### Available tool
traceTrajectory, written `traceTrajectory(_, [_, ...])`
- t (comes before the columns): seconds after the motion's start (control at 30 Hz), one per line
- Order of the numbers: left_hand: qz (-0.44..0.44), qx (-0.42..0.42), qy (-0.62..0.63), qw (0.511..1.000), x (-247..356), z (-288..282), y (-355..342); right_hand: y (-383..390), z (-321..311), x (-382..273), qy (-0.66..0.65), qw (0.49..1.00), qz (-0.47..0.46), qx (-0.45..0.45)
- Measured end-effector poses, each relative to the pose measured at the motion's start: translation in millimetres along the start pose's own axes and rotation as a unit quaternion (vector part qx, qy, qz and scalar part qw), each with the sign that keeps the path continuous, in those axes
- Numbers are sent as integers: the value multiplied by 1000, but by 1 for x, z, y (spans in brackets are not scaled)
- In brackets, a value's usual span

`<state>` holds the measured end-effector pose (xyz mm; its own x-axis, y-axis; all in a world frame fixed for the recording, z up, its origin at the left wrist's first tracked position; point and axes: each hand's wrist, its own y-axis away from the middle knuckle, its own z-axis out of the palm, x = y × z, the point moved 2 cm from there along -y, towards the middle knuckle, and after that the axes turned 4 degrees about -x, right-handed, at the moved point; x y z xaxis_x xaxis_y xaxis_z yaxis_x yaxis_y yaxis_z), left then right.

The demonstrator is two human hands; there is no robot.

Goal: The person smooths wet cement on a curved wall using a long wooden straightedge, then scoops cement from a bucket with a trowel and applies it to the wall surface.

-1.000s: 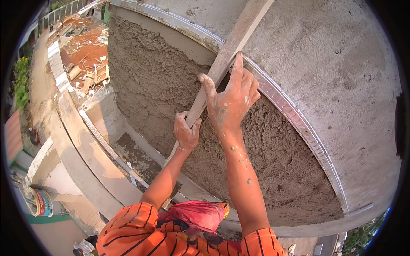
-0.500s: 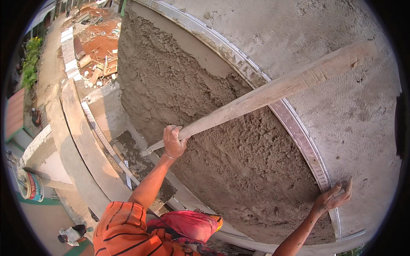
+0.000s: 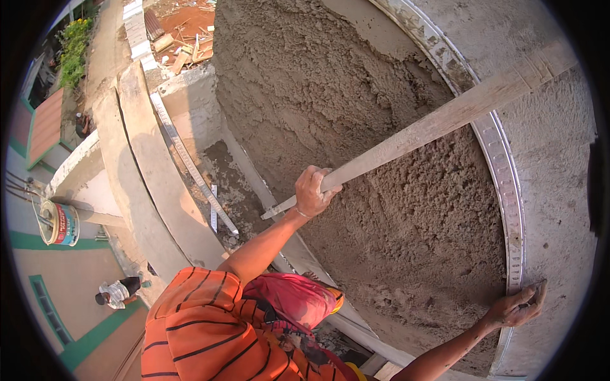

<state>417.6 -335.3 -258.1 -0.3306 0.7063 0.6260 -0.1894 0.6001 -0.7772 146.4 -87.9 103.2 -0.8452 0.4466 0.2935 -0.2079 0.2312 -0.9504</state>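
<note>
While one long wooden bar [image 3: 438,124] is clasped near its lower end by the left hand [image 3: 312,192], the right hand [image 3: 518,306] is held well apart, its fingers parted, by the lower end of one pale strip [image 3: 510,184]; a second strip [image 3: 187,155] and one bucket [image 3: 62,224] are seen at left. Outdoors, the bar is slanted across coarse, crumbly grey mortar [image 3: 394,254], which is bordered by smoother plaster [image 3: 559,184] at right.

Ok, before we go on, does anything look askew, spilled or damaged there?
Two things: the mortar is rough and lumpy, unlike the smoother wall to its right; and at upper left, scrap wood lies jumbled on red soil. The long board slants across the mortar, but the left hand grips it.
</note>
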Motion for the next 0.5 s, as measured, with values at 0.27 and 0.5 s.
traceTrajectory(0.27, [70,63,-133,987,-53,-40,-61,12,15,3,11,1000,-9,6])
traceTrajectory(0.5, [50,31,-25,998,-34,-26,-50,2,15,20,-32,996,-73,27])
